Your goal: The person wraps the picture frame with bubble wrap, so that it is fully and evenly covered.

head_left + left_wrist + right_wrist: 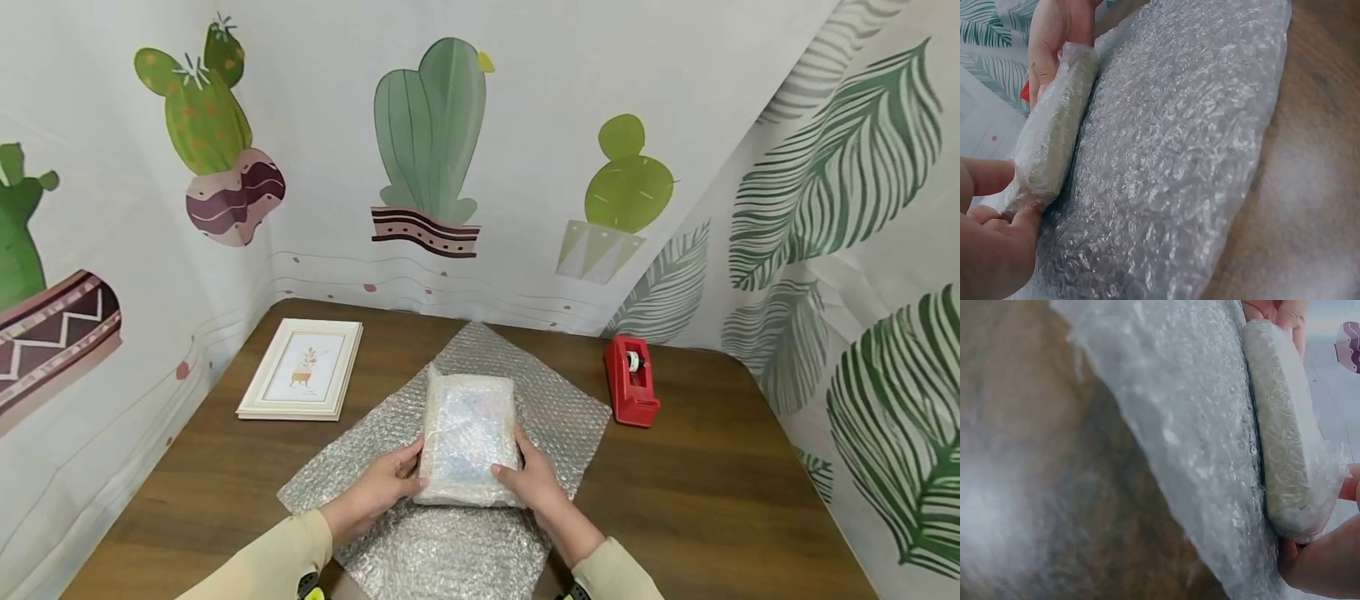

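Observation:
A flat rectangular package wrapped in bubble wrap [468, 437] is held by both hands over a loose sheet of bubble wrap [558, 396]. Faint bluish shapes show through its top face. My left hand [378, 486] grips the left edge near the bottom corner, thumb on top and fingers at the side. On the opposite edge, my right hand [538, 477] holds it with the thumb across the top face. In the left wrist view the package [1060, 131] shows a pale, thick side under the plastic. The right wrist view shows the package [1282, 431] close over the sheet.
A white picture frame [347, 371] with a potted-plant drawing lies at the back left of the brown wooden table [712, 483]. A red tape dispenser [632, 392] stands to the right of the sheet. Printed fabric [525, 100] with cacti and leaves hangs around the table.

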Tool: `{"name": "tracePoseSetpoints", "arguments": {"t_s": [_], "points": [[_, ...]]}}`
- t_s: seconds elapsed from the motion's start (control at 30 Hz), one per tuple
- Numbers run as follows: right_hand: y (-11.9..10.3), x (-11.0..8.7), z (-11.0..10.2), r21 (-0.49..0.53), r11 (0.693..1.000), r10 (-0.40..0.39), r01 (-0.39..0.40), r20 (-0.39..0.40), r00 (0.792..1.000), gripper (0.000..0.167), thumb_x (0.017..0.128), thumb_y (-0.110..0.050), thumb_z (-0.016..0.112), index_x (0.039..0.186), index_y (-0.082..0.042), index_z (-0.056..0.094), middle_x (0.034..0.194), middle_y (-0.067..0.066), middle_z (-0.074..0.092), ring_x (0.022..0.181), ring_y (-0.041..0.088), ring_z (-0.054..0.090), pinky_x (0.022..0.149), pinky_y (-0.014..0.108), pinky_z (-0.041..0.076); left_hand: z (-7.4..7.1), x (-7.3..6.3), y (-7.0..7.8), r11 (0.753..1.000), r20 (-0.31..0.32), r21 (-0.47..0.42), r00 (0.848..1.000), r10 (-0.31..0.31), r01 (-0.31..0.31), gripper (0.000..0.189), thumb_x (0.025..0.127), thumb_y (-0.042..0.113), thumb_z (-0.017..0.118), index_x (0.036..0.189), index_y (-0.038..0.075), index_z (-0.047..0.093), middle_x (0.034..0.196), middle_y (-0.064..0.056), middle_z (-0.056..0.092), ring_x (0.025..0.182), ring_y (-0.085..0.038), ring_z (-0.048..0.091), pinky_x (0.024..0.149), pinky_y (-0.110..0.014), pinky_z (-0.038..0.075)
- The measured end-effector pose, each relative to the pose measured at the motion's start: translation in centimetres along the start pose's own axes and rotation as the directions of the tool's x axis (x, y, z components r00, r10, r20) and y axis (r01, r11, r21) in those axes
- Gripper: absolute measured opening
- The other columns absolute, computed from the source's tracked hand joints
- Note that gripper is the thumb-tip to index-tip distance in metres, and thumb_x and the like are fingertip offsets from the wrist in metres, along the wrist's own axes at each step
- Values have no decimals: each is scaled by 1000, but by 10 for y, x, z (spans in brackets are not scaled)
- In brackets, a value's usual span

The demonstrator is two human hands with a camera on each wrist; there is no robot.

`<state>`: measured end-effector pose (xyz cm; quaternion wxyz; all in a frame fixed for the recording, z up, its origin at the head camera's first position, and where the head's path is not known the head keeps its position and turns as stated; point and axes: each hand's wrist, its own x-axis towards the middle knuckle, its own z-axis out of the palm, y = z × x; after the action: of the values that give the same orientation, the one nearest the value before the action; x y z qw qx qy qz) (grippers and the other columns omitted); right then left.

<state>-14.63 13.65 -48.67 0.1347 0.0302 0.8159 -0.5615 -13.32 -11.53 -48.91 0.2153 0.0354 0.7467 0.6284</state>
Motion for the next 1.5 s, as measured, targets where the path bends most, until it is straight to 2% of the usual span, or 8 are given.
{"name": "tracePoseSetpoints", "arguments": {"t_s": [0.33,0.63,0.8,0.9,1.0,1.13,1.3,1.5], "points": [[-2,1,4,62,998,16,-16,9,1000,84,91,-4,72,159,7,23,163,36,22,153,54,20,125,63,24,-3,-2,-4,1000,-10,0,1000,-13,13,78,91,-3,65,157,-8,23,160,-35,23,150,-50,26,121,-55,29],[-8,-3,-2,89,996,15,-15,-6,1000,84,91,-4,71,159,5,24,162,37,26,150,55,27,122,62,33,-2,-2,6,1000,-12,22,1000,6,-6,76,92,-2,66,156,-9,25,160,-32,26,149,-50,30,121,-54,32],[-10,-5,-9,104,994,19,-19,1,1000,84,92,-5,70,160,4,22,161,37,27,149,55,29,120,62,35,1,-5,13,998,-62,35,997,-41,43,76,92,2,69,158,0,31,161,-27,32,149,-46,36,120,-54,35],[-13,-7,-14,111,994,14,-13,-4,1000,84,91,-3,70,160,5,22,160,39,29,148,56,31,119,61,37,4,-4,18,998,-76,55,996,-36,40,77,90,4,71,158,3,34,160,-24,36,148,-44,40,121,-55,35],[-16,-10,-24,128,992,14,-10,-26,1000,83,90,-1,70,159,5,25,158,38,34,143,53,40,114,53,47,7,-2,24,998,-47,58,999,-10,13,78,90,6,71,158,4,33,162,-23,34,148,-44,39,121,-56,33],[-21,-15,-44,169,986,20,-15,-31,999,83,88,3,69,160,2,27,157,37,36,129,43,55,96,36,58,15,3,35,999,9,-21,1000,24,-24,78,91,3,68,159,-1,29,164,-24,27,151,-46,33,123,-57,29],[-29,-20,-75,150,988,35,-36,10,999,84,90,2,67,162,-1,24,161,36,31,125,35,56,88,25,55,33,9,53,995,29,-87,998,61,-58,76,91,-2,65,158,-3,28,164,-27,26,152,-47,30,124,-57,27],[-16,-25,-126,155,987,26,-41,103,994,84,95,1,62,164,-2,13,163,35,23,120,17,56,87,18,54,69,20,78,981,78,-162,990,120,-106,71,93,-5,60,157,-4,29,163,-28,26,152,-46,30,125,-54,27]]}}
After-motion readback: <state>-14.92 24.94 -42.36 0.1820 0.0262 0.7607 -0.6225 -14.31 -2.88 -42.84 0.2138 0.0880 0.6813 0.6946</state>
